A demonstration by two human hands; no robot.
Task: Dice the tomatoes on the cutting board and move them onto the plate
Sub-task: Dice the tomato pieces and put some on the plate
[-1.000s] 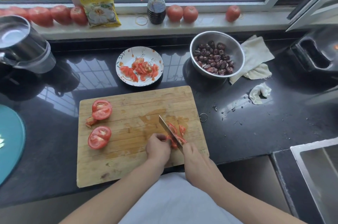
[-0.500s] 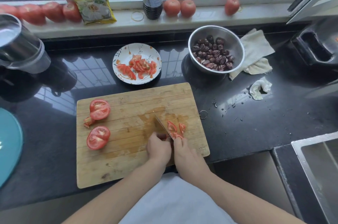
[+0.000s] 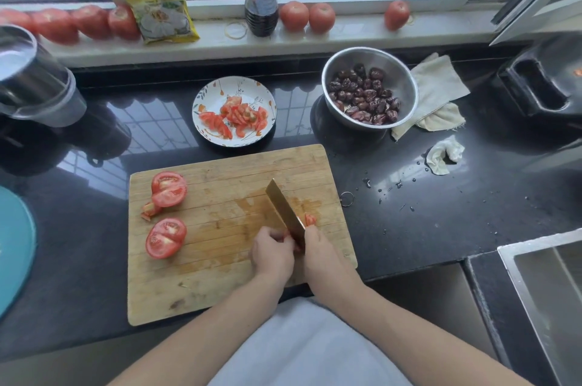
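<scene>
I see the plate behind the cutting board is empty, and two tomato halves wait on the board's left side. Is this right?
Not quite. The head view shows the plate already holds diced tomato pieces. The two tomato halves do lie on the left of the cutting board.

Two bare forearms come up from the bottom edge of the head view, both uncovered from the elbow region to the wrist, with no sleeve or cuff showing anywhere along them. The left hand [image 3: 272, 255] and the right hand [image 3: 324, 255] are bare as well, with no glove on either; whether a ring or watch is worn cannot be told. Between the forearms, low in the view, lies a broad stretch of pale grey-white cloth [image 3: 302, 351], plain and unpatterned, smooth with only soft folds, seemingly the front of the person's garment. No print, button or seam can be made out on it
</scene>
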